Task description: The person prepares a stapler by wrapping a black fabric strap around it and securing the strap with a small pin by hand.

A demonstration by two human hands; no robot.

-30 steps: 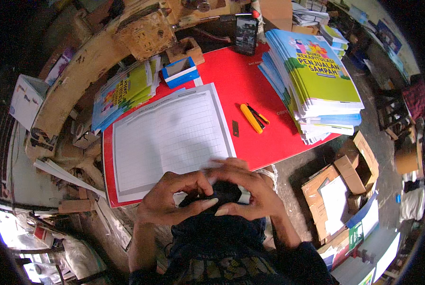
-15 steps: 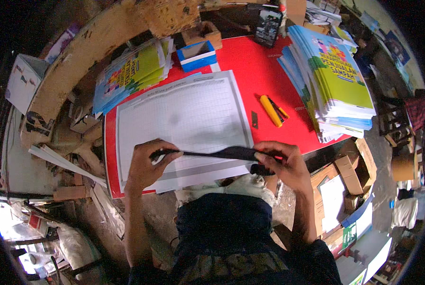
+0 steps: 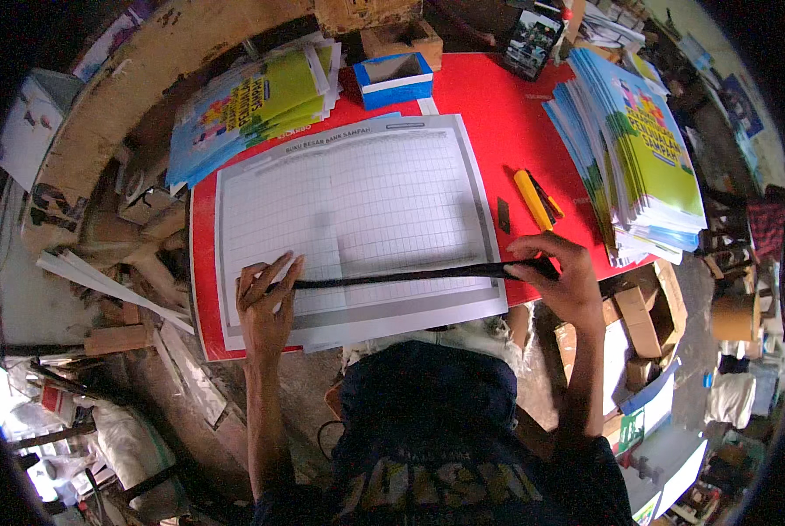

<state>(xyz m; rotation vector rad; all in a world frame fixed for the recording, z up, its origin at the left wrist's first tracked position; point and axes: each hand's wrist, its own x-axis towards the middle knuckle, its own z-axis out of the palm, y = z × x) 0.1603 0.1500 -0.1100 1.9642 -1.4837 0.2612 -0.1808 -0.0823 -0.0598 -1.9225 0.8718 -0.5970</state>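
A long black strip [image 3: 401, 275] runs taut between my two hands above the near part of a printed grid sheet [image 3: 383, 202]. It looks like tape or a fabric band; I cannot tell which. My left hand [image 3: 268, 294] pinches one end over the sheet's lower left. At the other end, my right hand [image 3: 563, 273] is closed round a bunched black part, mostly hidden by the fingers, just past the sheet's lower right corner. Beyond the right hand lie a yellow cutter knife [image 3: 532, 200] and a small dark flat piece [image 3: 504, 216].
The sheet lies on a red board [image 3: 489, 88]. Colourful booklets are stacked at the left [image 3: 261, 101] and right [image 3: 646, 158]. Behind stand a blue-and-white box [image 3: 394, 92], a wooden holder [image 3: 427, 44] and a phone [image 3: 532, 42]. An open carton [image 3: 660, 307] sits at lower right.
My hands have moved apart, and the black strip between them is longer and straighter. The whole view has shifted slightly.
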